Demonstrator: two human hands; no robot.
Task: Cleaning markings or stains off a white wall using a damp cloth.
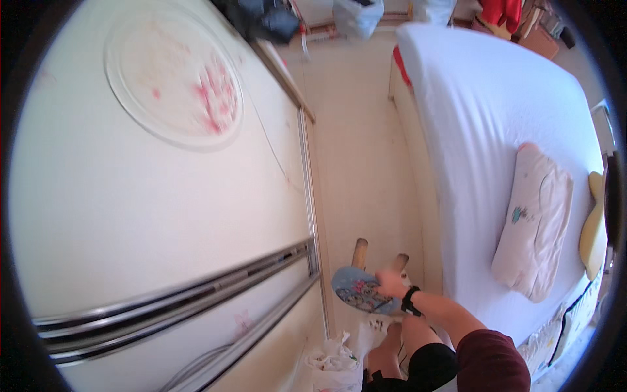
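Note:
A small stool [356,287] with a blue, patterned seat cover is tipped over near my feet, its wooden legs [360,253] pointing away from me. My right hand [392,285], with a black band on the wrist, is closed on the stool by its right side, close to one leg. The hand is slightly blurred, and its exact hold on the edge or leg is partly hidden. My left hand does not show. A white plastic bag [334,366] stands just left of my bare legs.
A bed [483,98] with a pale sheet and a folded pink-white quilt [535,222] borders the right side. At the left are white sliding doors [163,215] with metal rails. A narrow strip of floor [353,144] runs between, with bags [358,16] at its far end.

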